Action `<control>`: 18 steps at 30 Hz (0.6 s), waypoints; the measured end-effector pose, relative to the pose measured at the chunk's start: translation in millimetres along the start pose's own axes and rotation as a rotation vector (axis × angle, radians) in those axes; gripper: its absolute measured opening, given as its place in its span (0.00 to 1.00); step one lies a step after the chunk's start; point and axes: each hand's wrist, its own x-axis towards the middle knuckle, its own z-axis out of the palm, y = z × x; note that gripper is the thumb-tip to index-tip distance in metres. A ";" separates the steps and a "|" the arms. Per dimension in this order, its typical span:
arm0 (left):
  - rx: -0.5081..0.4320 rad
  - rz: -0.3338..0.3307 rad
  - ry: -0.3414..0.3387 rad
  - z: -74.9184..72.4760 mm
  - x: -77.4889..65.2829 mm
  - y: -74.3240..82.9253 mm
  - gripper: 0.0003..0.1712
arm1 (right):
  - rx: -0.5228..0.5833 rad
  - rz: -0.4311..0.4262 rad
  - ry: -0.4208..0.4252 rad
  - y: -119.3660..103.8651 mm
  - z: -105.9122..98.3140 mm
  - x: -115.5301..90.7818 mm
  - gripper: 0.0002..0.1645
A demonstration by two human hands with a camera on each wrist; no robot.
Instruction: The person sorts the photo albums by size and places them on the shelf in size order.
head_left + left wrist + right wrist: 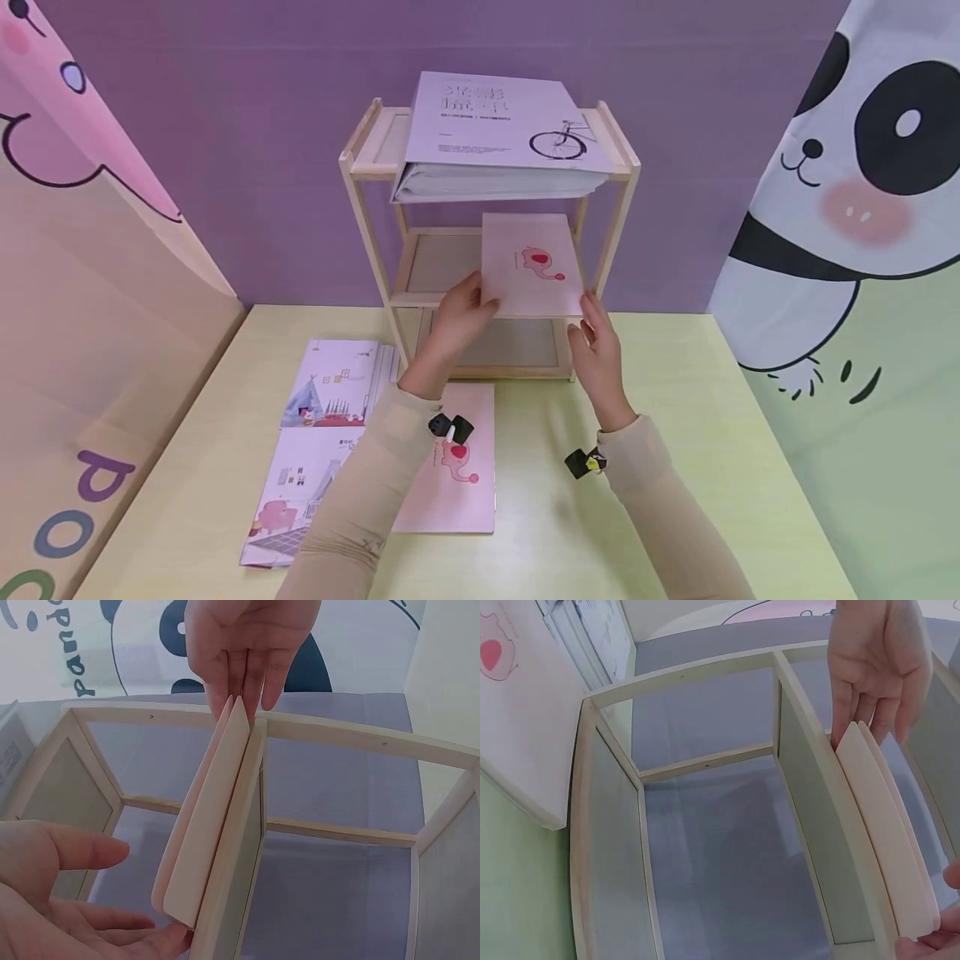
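A pink notebook (534, 233) with an elephant on its cover lies on the middle shelf (446, 260) of a small wooden rack. In the left wrist view its edge shows two pale layers, slightly parted at one end. The left hand (459, 321) is at the notebook's left edge, fingers touching its side and thumb held apart from it. At the opposite edge, the right hand (600, 362) touches the notebook with extended fingertips. Both palms face inward, with the notebook between the hands.
A thick white binder (487, 125) with a bicycle picture lies on the rack's top shelf, overhanging its front. Another pink notebook (472, 500) is on the table (675, 517), partly under the left arm. Illustrated books (330, 375) lie to its left. Printed cloth surrounds the table.
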 end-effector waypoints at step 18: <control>-0.171 0.056 0.048 -17.9 -48.2 -28.1 0.29 | 0.061 -0.014 0.040 9.1 -8.2 -39.9 0.29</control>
